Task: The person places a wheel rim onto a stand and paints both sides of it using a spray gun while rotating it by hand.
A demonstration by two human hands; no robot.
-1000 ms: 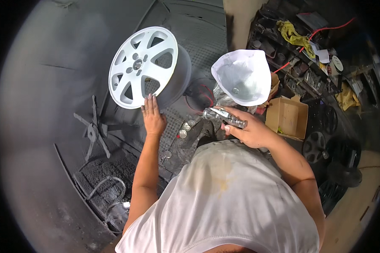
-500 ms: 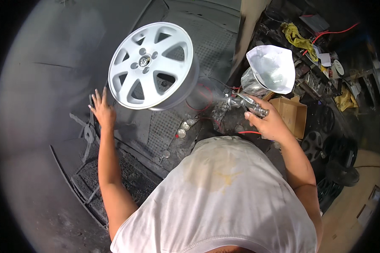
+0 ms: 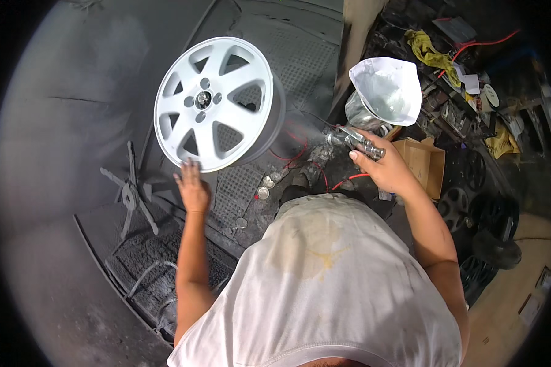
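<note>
A white alloy wheel rim (image 3: pixel 217 101) with several spokes stands upright on a stand inside a grey paint-coated booth. My left hand (image 3: pixel 191 188) is at the rim's lower edge, fingers spread and touching it. My right hand (image 3: pixel 382 165) grips a metal spray gun (image 3: pixel 354 140) pointed at the rim's right side. A cup lined with a white paper funnel (image 3: pixel 387 88) sits on top of the gun. A faint mist hangs between the nozzle and the rim.
A grey cross-shaped stand (image 3: pixel 130 194) lies on the booth floor to the left. A metal grate (image 3: pixel 245 183) sits under the rim. A cardboard box (image 3: pixel 423 164), red hoses (image 3: pixel 343 180), yellow rags (image 3: pixel 428 52) and dark wheels (image 3: pixel 490 244) crowd the right side.
My left hand swung out to the left, then came back to the rim's lower edge. The spray gun has moved right and higher, and the rim's spokes have turned.
</note>
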